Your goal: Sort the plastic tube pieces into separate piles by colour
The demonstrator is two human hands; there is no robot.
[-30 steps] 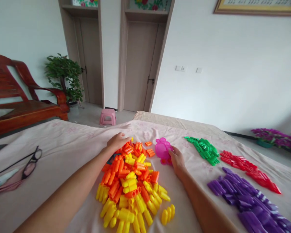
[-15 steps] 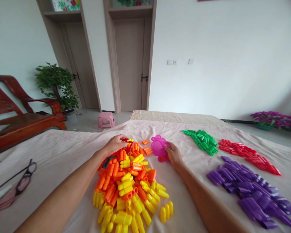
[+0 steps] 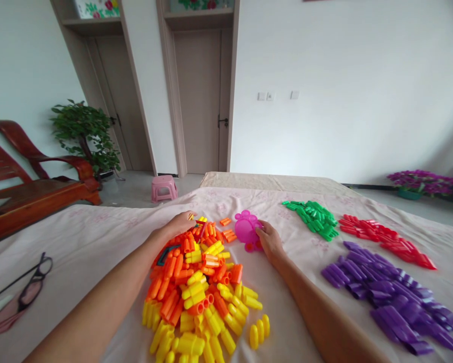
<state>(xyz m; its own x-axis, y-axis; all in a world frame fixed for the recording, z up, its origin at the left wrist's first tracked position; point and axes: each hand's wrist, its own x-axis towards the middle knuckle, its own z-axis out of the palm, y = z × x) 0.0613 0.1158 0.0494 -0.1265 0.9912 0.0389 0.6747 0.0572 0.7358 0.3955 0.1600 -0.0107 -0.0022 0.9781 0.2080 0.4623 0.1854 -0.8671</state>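
My right hand (image 3: 271, 241) is closed on the edge of a pink see-through plastic piece (image 3: 245, 229), a large disc ringed with small round lobes. Small reddish bits show near its lower edge. At the far end of a mixed heap, my left hand (image 3: 180, 224) has its fingers curled around something small, mostly hidden, with yellow and red showing at the fingertips. A thin red piece (image 3: 201, 230) lies beside those fingers. Orange plastic tube-like pieces (image 3: 172, 302) and yellow ones (image 3: 190, 344) make up the heap between my forearms.
Right of my right arm lie piles of green pieces (image 3: 317, 219), red pieces (image 3: 387, 239) and purple pieces (image 3: 393, 297). Eyeglasses (image 3: 32, 287) rest at the left on the cloth (image 3: 109, 232). Beyond stand a pink stool (image 3: 164, 188) and a wooden bench (image 3: 41, 189).
My left hand has shifted slightly, and the red piece at its fingertips shows less. A dark piece in the heap shows more. The right hand and pink piece stay nearly still.
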